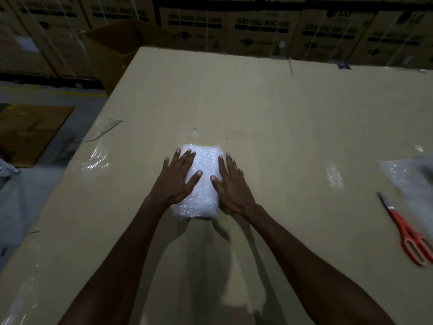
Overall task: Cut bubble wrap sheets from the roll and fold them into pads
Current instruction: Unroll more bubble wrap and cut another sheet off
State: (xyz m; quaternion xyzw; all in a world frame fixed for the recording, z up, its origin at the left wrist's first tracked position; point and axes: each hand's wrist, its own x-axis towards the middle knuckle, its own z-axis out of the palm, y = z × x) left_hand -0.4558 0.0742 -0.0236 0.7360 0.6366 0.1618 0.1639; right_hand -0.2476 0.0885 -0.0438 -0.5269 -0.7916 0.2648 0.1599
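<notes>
Both grips flat, fingers spread — left hand (179,178) & right hand (230,187) pressing folded pad (201,165) on desk (281,113); nothing grasped — scissors (406,232) well apart, right.

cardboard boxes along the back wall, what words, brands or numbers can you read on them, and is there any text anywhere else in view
"WASHING MACHINE": in large print on the stacked cardboard boxes, repeated across the row.
"LG": seems to be the logo on the far right box, blurred, so not certain.
Small print and handling symbols under the large words: too blurred to read.
Scissors, bubble wrap pad, table: no text visible.
</notes>
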